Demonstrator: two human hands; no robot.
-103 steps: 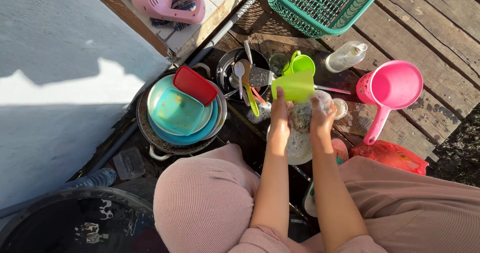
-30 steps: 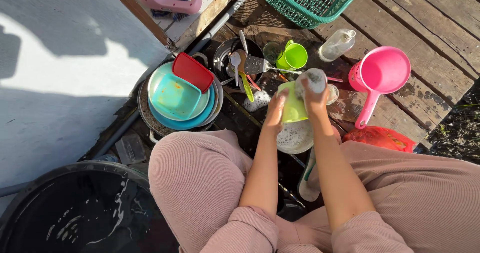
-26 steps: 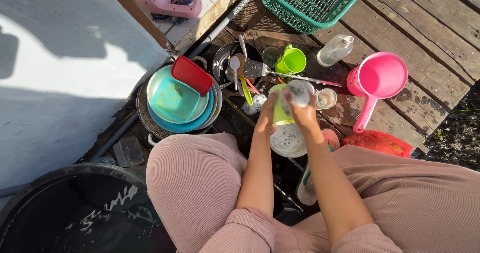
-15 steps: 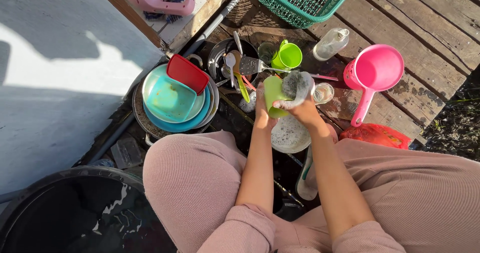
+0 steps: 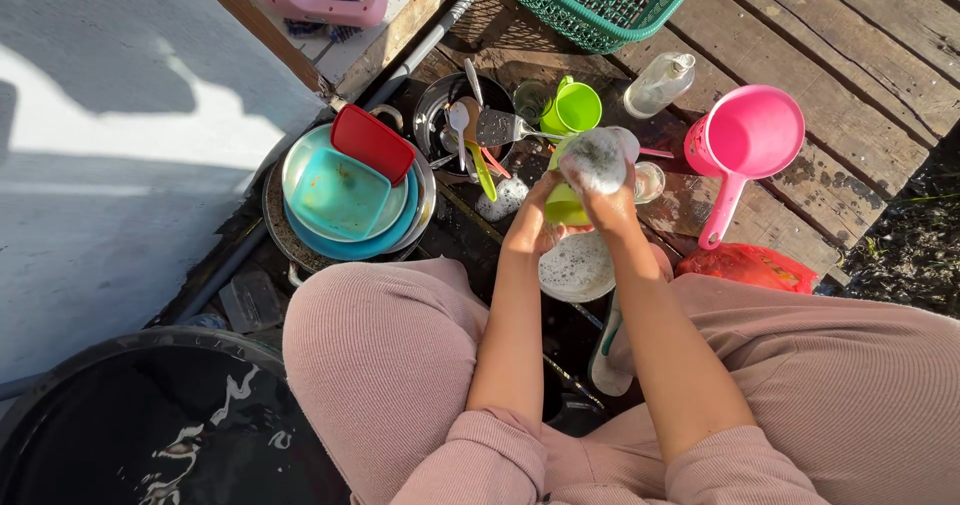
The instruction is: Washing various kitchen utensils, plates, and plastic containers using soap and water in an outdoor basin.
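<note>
Green cup (image 5: 566,205), largely hidden behind foam, sits gripped in the left hand (image 5: 537,217) while the right hand (image 5: 603,190) clutches a soapy sponge (image 5: 598,155) over weathered wooden planks (image 5: 800,25) outdoors. A clear plastic bottle (image 5: 660,83) lies beside a pink scoop (image 5: 745,145); a green basket (image 5: 610,0) is cut off above.
</note>
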